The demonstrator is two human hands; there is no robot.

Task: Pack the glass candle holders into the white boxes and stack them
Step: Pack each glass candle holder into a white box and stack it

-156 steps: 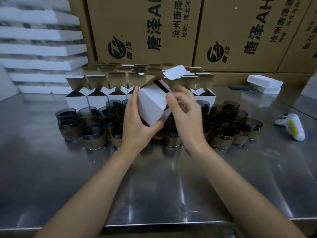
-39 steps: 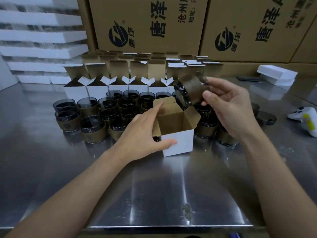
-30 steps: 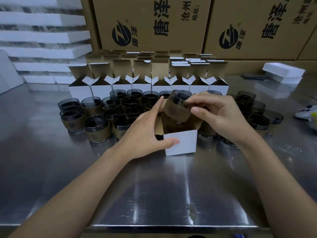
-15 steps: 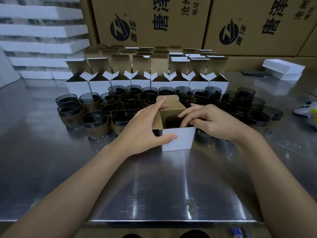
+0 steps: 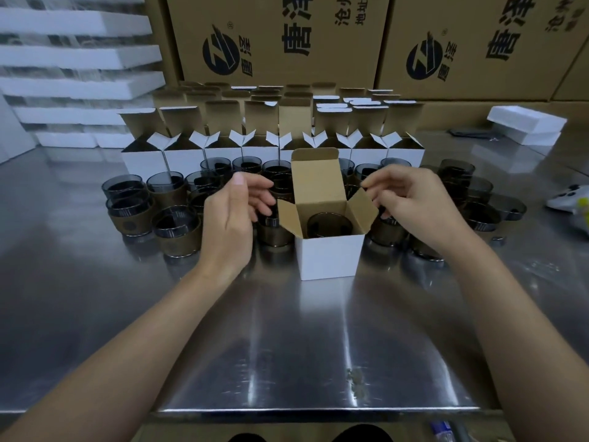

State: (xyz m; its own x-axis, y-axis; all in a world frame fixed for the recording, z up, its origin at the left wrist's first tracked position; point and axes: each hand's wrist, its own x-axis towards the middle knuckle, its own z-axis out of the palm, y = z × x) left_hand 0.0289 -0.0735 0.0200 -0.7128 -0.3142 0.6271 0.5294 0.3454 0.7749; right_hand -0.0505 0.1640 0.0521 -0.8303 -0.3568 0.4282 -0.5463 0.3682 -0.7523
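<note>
A stainless steel table (image 5: 287, 346) fills the lower view, its top shiny and streaked with reflections, its near edge running across the bottom. Behind it stand big brown cartons (image 5: 277, 43) printed with black logos and Chinese characters; 2 logos show, and a 3rd carton is cut off at the right. At the left, white foam slabs (image 5: 79, 55) lie stacked; at least 6 layers show. At the far right of the table lie 2 stacked white foam pieces (image 5: 526, 122), and nearer, a white and yellow device (image 5: 570, 202), partly out of view.

1 white box (image 5: 330, 260) stands in the middle of the table with its 3 visible flaps open and the back flap upright. 1 dark glass candle holder (image 5: 328, 223) sits upright inside it, below the rim. Behind stands a front row of 8 open white boxes (image 5: 183, 159); more rows follow, too overlapped to count. Loose candle holders (image 5: 177, 228), each with a brown band, crowd between that row and the hands, well over 20, though the exact number cannot be told.

The left hand (image 5: 229, 218) hovers just beside the box's left flap, thumb up, fingers loosely curled and holding nothing. The right hand (image 5: 414, 202) has its fingers loosely curled at the outer edge of the right flap, gripping nothing; whether they touch it cannot be told.
</note>
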